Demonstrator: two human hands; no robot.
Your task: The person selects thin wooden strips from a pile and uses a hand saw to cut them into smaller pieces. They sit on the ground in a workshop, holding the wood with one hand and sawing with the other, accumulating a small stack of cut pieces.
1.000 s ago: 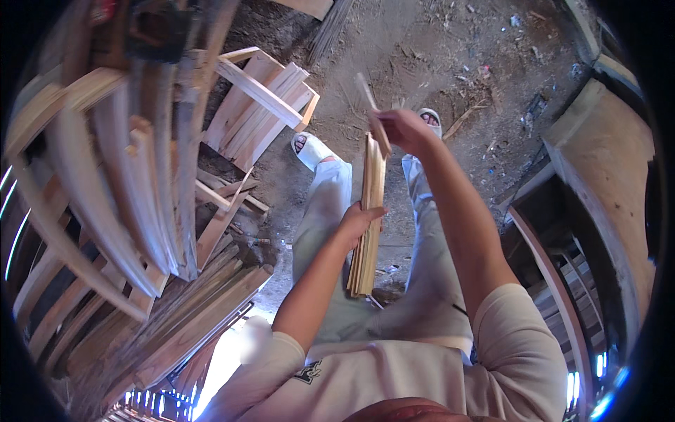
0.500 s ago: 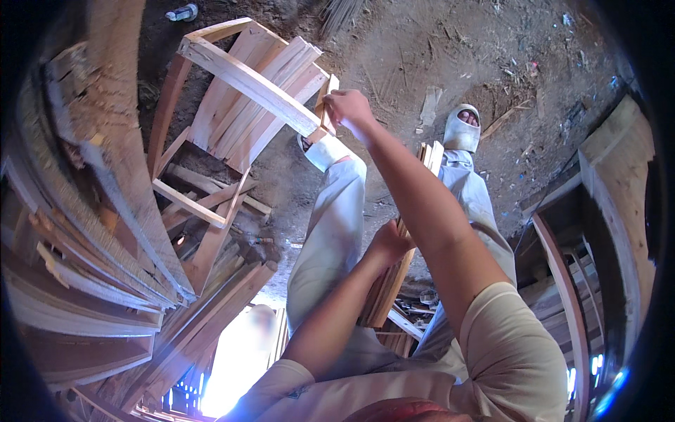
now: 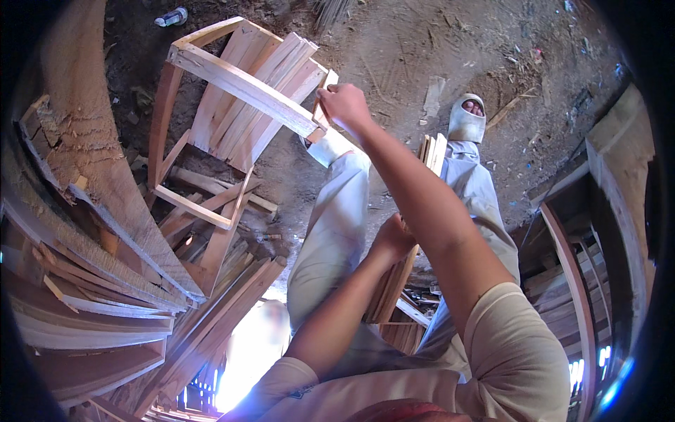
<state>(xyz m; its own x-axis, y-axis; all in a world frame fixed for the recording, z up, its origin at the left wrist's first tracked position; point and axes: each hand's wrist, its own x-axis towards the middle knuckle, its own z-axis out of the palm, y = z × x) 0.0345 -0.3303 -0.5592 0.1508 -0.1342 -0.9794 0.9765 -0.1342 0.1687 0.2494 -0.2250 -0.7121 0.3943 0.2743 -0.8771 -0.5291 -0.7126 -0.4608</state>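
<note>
Stacked along the left edge: curved wooden slabs [image 3: 91, 232], leaned one on another, seemingly to keep them off the dirt floor [image 3: 422, 49]. Right of them, tilted on the ground, an open wooden frame [image 3: 232, 119] holding a row of thin slats [image 3: 260, 91], laid side by side as if for keeping sorted. At the frame's near corner, reaching out with arm fully extended across the body: right hand [image 3: 344, 105], fingers curled shut and pinching the end of a single slat [image 3: 322, 112], held just at the frame's rail. Lower, between the knees, forearm bent upward: left hand [image 3: 394, 239], closed around a bundle of slats [image 3: 404, 260] stood upright, apparently to keep them gathered. Far right: more timber frames [image 3: 598, 232], stacked on edge.
</note>
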